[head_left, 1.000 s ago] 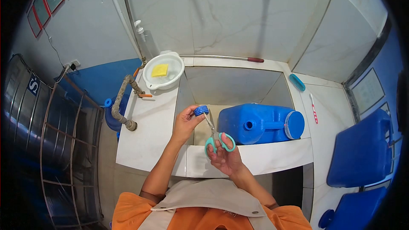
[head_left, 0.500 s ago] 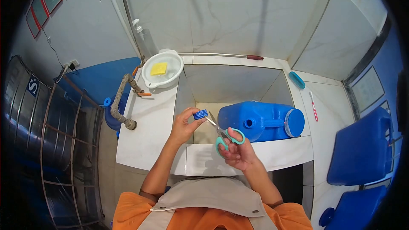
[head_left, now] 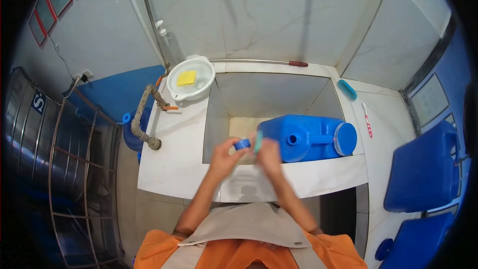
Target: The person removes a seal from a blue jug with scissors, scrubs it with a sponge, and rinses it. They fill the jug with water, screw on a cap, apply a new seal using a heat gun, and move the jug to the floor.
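Between the thumb and fingers of my left hand (head_left: 224,159) is a small blue piece with white print (head_left: 242,144); its exact kind is unclear. My right hand (head_left: 269,155) is smeared by motion and closed round scissors, whose teal handle (head_left: 258,141) shows at the fingers. The scissor blades are lost in the blur. Both hands are close together over the front of the tiled sink (head_left: 271,87). Just right of them a large blue jerry can (head_left: 318,134) lies on its side in the sink, its small round opening facing up.
On the left counter stand a white basin (head_left: 209,77) with a yellow sponge (head_left: 186,77) and a pipe tap (head_left: 137,119). A rod with a red handle (head_left: 298,64) lies behind the sink. A teal brush (head_left: 347,89), a toothbrush (head_left: 367,119) and blue containers (head_left: 420,169) are at right.
My right hand has turned over and drawn nearer my left, so the scissors' open blades no longer show. The blue piece has tilted and sits slightly lower.
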